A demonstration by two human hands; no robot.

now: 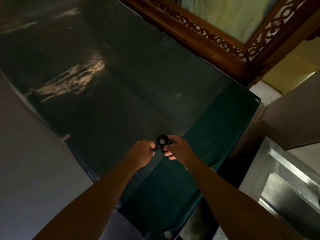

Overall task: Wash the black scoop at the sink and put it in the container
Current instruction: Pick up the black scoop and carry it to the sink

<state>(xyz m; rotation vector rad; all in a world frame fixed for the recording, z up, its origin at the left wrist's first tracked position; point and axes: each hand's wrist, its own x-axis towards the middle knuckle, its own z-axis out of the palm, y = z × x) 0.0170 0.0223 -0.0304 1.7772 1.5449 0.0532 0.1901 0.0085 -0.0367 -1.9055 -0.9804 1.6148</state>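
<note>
Two hands hold the scoop (pixel 161 141) above a dark bench (pixel 121 101): left hand (pixel 142 150) pinching its handle, right hand (pixel 178 149) closed round the bowl. Sink (pixel 285 193) lies right; carrying it level should avoid spills.

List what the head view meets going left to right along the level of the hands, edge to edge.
Grey wall → dark countertop → left hand → black scoop → right hand → green cloth → steel sink at the right edge, slightly lower.
</note>
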